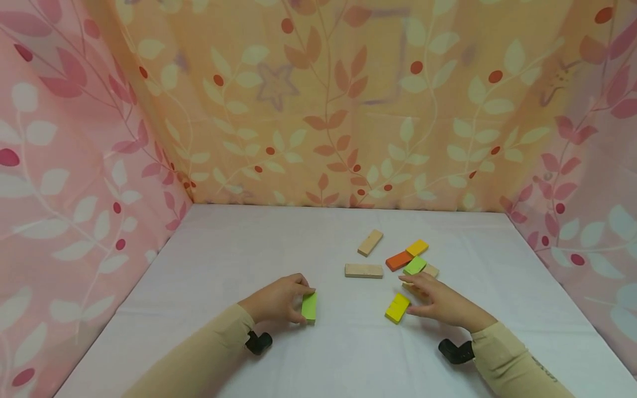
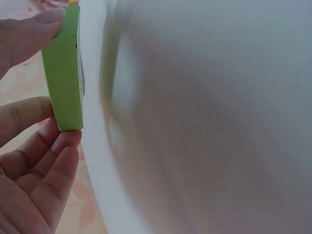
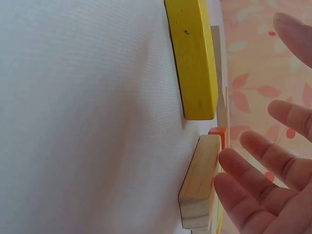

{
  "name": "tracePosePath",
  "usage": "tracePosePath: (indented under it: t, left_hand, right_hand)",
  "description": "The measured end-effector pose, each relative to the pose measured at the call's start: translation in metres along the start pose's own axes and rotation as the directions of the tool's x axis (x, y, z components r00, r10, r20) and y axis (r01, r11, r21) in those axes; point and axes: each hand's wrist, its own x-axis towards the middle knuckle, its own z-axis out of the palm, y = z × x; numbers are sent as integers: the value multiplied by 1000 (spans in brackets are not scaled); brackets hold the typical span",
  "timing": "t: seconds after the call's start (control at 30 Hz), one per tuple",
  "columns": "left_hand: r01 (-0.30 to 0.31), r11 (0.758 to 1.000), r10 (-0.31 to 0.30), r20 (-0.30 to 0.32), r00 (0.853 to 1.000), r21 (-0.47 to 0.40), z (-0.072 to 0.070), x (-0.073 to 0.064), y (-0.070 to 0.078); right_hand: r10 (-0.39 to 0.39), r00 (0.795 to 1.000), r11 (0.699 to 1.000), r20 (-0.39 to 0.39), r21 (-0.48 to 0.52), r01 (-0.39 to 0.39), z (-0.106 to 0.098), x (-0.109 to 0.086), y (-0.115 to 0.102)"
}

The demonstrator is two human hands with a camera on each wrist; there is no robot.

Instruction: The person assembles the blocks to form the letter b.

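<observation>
My left hand [image 1: 276, 298] pinches a light green wooden block [image 1: 309, 309] between thumb and fingers at the middle of the table. In the left wrist view the thumb is at one end of the green block [image 2: 64, 80] and fingers touch the other end. My right hand [image 1: 448, 304] hovers palm down with spread fingers and nothing in its grip. Just left of its thumb lies a yellow block [image 1: 397, 308]. Beneath its fingers is a plain wood block [image 3: 201, 178], partly hidden by the hand in the head view.
Beyond the right hand lie a second green block [image 1: 415, 266], an orange-red block [image 1: 398, 261] and an amber block [image 1: 417, 248], close together. Two plain wood blocks [image 1: 364, 271] lie left of them. Patterned cloth walls [image 1: 318, 166] edge the white tabletop [image 1: 239, 237].
</observation>
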Motion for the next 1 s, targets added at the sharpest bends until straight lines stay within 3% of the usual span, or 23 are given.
tracePosePath:
  t: [0.5, 1.0]
  left_hand:
    - [-32, 999, 32, 34, 999, -9, 15, -11, 6]
    - [-7, 1000, 5, 68, 998, 19, 17, -14, 9]
  right_hand:
    - [-9, 1000, 1000, -4, 30, 9, 6, -1, 2]
    - [12, 1000, 1000, 0, 24, -12, 9, -2, -1]
